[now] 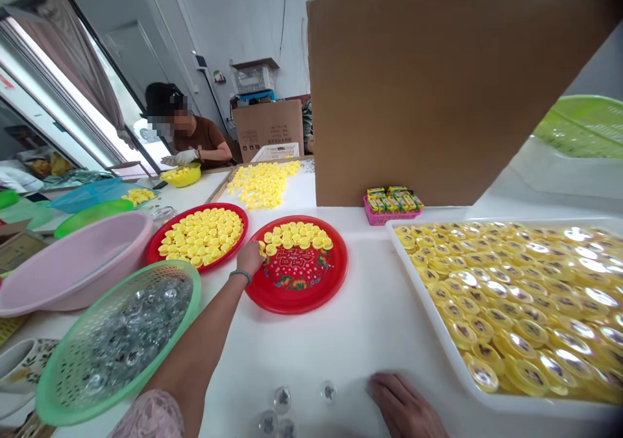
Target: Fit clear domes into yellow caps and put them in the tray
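Note:
My left hand (pixel 250 258) reaches to the left rim of a red plate (pixel 296 298) with a printed pattern. Its fingers are closed at the small yellow plastic caps (pixel 302 233) along the plate's far side, pinching one at the edge of the row; the fingertips are partly hidden. Slightly blurred, my right hand (pixel 407 407) rests on the white table at the bottom, fingers extended to the left and nothing visible in them. Just left of it lie several clear plastic domes (pixel 282 400) with small dark figures inside.
A white tray (pixel 440 334) of yellow-based domes stands right, a cardboard sheet (pixel 413 87) behind. Left are a green basket (pixel 51 366) of clear domes, a pink basin (pixel 73 256) and another red plate (pixel 152 246) of caps. A pink basket (pixel 392 218) holds small packets. A gloved co-worker (pixel 207 143) sits beyond.

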Tool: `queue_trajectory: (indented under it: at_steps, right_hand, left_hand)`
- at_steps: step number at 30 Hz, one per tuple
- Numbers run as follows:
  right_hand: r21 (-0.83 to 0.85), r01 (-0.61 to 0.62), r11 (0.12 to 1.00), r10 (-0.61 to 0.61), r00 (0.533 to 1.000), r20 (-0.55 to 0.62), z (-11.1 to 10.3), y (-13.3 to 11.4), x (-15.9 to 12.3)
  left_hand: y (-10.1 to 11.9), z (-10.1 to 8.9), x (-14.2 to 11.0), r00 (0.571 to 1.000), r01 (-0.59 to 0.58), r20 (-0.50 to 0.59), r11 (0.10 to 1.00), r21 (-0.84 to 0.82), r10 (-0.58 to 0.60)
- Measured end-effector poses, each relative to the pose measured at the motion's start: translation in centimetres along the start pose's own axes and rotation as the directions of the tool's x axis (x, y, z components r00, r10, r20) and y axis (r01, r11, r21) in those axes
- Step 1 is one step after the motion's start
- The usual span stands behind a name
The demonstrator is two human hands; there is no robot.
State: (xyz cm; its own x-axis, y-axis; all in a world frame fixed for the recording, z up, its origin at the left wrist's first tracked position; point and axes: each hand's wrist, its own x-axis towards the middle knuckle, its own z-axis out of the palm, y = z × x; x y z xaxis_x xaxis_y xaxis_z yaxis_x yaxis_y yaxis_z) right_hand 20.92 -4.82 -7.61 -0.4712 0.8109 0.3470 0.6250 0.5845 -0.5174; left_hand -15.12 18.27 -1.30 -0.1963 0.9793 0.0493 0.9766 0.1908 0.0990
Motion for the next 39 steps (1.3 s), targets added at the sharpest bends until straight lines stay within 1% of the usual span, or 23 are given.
queue_trajectory:
  at_steps: [3, 6, 8, 10, 13, 16, 18, 19, 22, 25, 28, 31, 34, 37, 38, 39]
  right_hand:
    - [0.046, -0.094, 0.995, 0.093, 0.996, 0.012, -0.6, -1.0, 0.4]
    - [0.112, -0.181, 0.977, 0.180, 0.984, 0.019, -0.7, -1.7, 1.0]
    - [0.156, -0.199, 0.968, 0.194, 0.980, 0.050, -0.4, -2.2, 1.5]
    - [0.193, -0.170, 0.966, 0.152, 0.983, 0.107, 0.1, -3.0, 2.2]
    - [0.202, -0.078, 0.976, 0.039, 0.981, 0.190, 0.8, -4.3, 3.3]
    - [0.135, 0.031, 0.990, -0.065, 0.963, 0.260, 1.3, -5.2, 4.2]
    - [0.081, 0.082, 0.993, -0.102, 0.952, 0.288, 1.5, -5.5, 4.5]
    - [0.065, 0.090, 0.994, -0.105, 0.951, 0.291, 1.6, -5.6, 4.6]
    - [0.076, 0.069, 0.995, -0.086, 0.967, 0.240, 2.0, -5.4, 4.5]
    - [0.097, 0.049, 0.994, -0.064, 0.985, 0.161, 2.6, -4.9, 4.1]
    - [0.069, 0.012, 0.998, -0.020, 0.994, 0.109, 3.1, -4.3, 3.7]
    - [0.047, -0.042, 0.998, 0.040, 0.997, 0.060, 3.2, -3.8, 3.5]
    - [0.054, -0.059, 0.997, 0.057, 0.998, 0.026, 3.3, -3.6, 3.5]
    - [0.068, -0.059, 0.996, 0.058, 0.998, 0.012, 3.3, -3.5, 3.6]
    - [0.075, -0.061, 0.995, 0.060, 0.998, 0.013, 3.3, -3.5, 3.6]
    - [0.083, -0.063, 0.995, 0.062, 0.998, 0.016, 3.3, -3.4, 3.6]
  left_hand:
    - [0.0, 0.1, -0.9, 1.000, 0.004, 0.013, 1.000, 0.008, -0.004]
    - [0.1, 0.3, -1.8, 0.999, 0.003, 0.033, 1.000, -0.006, -0.003]
    - [0.2, 0.4, -2.5, 1.000, -0.012, -0.006, 1.000, -0.028, 0.012]
    - [0.4, 0.2, -3.3, 0.997, -0.039, -0.068, 0.998, -0.053, 0.035]
    - [0.8, -0.7, -4.9, 0.989, -0.098, -0.123, 0.990, -0.099, 0.085]
    - [1.2, -1.8, -6.9, 0.986, -0.129, -0.128, 0.978, -0.161, 0.109]
    - [1.4, -2.3, -8.7, 0.988, -0.127, -0.109, 0.970, -0.209, 0.106]
    - [1.6, -2.4, -9.7, 0.988, -0.130, -0.107, 0.963, -0.236, 0.107]
    - [3.0, -2.5, -13.4, 0.969, -0.248, -0.105, 0.904, -0.348, 0.225]
    - [5.2, -2.1, -17.2, 0.923, -0.370, -0.079, 0.812, -0.452, 0.377]
    - [7.1, -1.0, -19.6, 0.879, -0.417, -0.013, 0.754, -0.507, 0.477]
    - [7.8, 0.5, -20.4, 0.858, -0.414, 0.061, 0.757, -0.505, 0.510]
    - [7.7, 1.5, -20.5, 0.842, -0.410, 0.116, 0.766, -0.495, 0.526]
    - [7.1, 1.1, -19.7, 0.825, -0.409, 0.126, 0.736, -0.540, 0.551]
    - [6.7, 0.7, -19.0, 0.833, -0.407, 0.101, 0.725, -0.555, 0.545]
    - [6.1, 0.2, -17.9, 0.852, -0.405, 0.055, 0.723, -0.559, 0.520]
